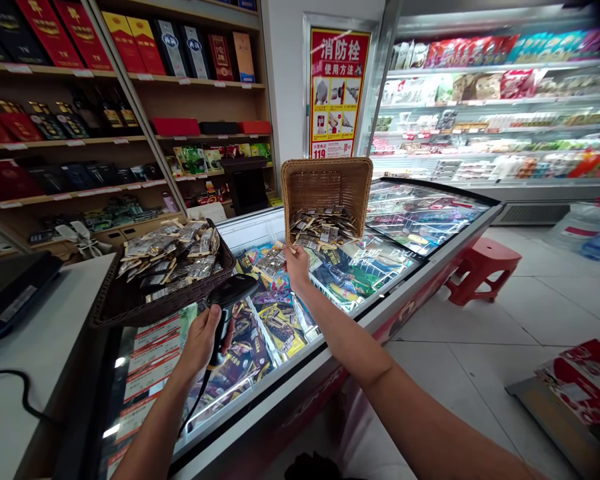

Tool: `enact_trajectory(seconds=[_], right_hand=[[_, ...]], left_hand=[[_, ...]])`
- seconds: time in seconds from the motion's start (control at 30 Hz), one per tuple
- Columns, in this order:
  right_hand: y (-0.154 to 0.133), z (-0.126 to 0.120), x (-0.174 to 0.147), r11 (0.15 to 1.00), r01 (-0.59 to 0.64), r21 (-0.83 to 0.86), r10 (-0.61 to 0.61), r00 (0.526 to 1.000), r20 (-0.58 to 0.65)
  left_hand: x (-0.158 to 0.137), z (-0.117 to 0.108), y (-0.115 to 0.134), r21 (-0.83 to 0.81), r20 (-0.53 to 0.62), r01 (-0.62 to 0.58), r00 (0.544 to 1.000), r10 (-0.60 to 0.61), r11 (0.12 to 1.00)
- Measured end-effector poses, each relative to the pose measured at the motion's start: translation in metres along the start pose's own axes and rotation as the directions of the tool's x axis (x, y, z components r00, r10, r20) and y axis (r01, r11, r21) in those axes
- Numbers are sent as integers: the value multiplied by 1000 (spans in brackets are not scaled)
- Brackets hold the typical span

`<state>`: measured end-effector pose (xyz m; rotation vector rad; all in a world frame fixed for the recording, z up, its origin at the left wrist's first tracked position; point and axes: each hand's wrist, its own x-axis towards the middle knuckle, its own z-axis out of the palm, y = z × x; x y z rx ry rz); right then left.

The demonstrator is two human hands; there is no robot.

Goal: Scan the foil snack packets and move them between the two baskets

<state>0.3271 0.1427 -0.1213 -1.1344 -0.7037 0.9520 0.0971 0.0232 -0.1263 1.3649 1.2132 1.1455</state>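
Note:
My left hand (201, 339) grips the handle of a black barcode scanner (233, 297) above the glass lid of a chest freezer (360, 313). My right hand (297, 264) reaches forward and pinches a small packet (273, 261) just in front of a light wicker basket (330, 183). That basket is tilted toward me on the freezer lid and holds several small packets (323, 230). A dark wicker basket (130, 303) heaped with the same kind of packets (167, 260) sits to the left, partly over the freezer's end.
A white counter (30, 360) with a black device (10, 287) and cable lies at the left. Shelves of boxed goods (105, 100) stand behind. A red stool (483, 263) and an open refrigerated display (490, 100) are at the right, a red box (587, 380) on the floor.

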Motion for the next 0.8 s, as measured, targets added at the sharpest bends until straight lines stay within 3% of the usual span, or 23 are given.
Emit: enact_trajectory(seconds=[0.27, 0.43, 0.63, 0.8], right_hand=[[3, 0, 3, 999, 7, 36, -7, 1000, -9], [9, 0, 13, 1000, 12, 16, -10, 994, -111], [13, -8, 34, 996, -84, 18, 86, 973, -215], [-6, -19, 40, 969, -174, 173, 227, 904, -363]], left_hand=[[4, -2, -10, -27, 18, -17, 1000, 18, 999], [7, -7, -13, -73, -47, -8, 999, 5, 997], [15, -17, -16, -98, -175, 5, 984, -22, 995], [8, -20, 0, -116, -241, -19, 971, -10, 993]])
